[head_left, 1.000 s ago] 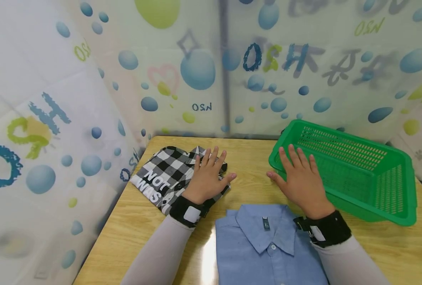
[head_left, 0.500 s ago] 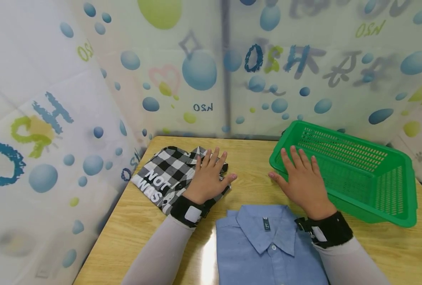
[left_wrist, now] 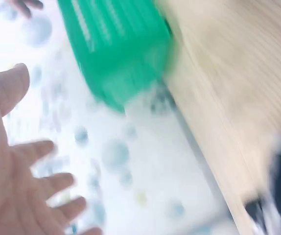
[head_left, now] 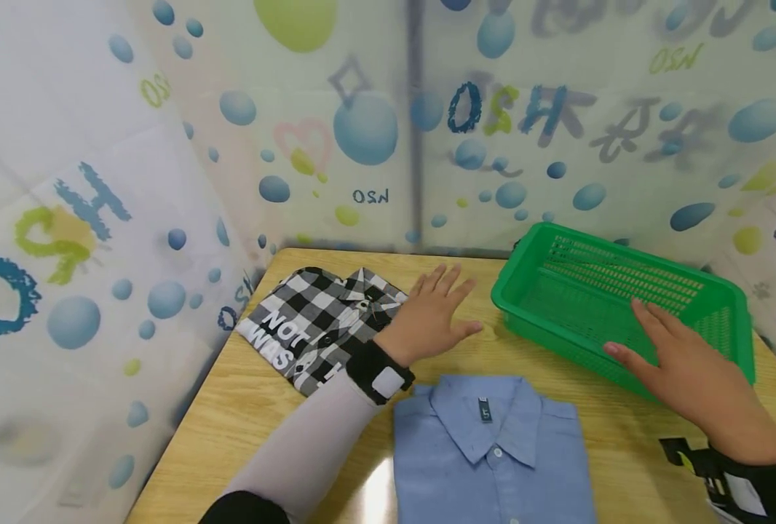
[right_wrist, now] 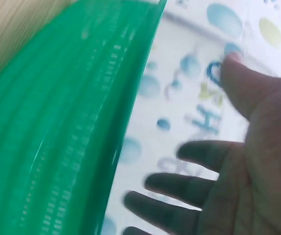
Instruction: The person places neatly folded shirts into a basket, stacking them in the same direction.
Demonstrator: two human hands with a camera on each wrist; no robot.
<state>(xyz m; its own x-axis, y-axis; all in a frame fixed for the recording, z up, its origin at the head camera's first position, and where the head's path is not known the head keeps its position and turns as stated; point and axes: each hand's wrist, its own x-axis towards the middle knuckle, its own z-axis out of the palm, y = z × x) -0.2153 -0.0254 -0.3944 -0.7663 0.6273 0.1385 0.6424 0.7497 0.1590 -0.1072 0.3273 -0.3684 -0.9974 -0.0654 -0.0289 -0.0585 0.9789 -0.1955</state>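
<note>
My left hand (head_left: 430, 318) is held with fingers spread, between the plaid shirt and the basket, holding nothing. Its wrist overlaps the right side of a folded black-and-white plaid shirt (head_left: 312, 309) with white lettering. My right hand (head_left: 702, 378) hovers by the front right rim of a green plastic basket (head_left: 539, 309), its fingers straight and holding nothing. In the right wrist view the basket (right_wrist: 47, 127) fills the left side, apart from the fingers. A folded light blue collared shirt (head_left: 486, 451) lies at the front middle, cut off by the lower frame edge.
Everything rests on a wooden table (head_left: 218, 444). Behind it and to the left hang white curtains (head_left: 427, 167) printed with blue bubbles and letters, close along the table's edges. The basket stands at the back right.
My left hand has moved right, off most of the plaid shirt. My right hand has moved right and toward me, uncovering the basket's left end and the blue shirt's right shoulder.
</note>
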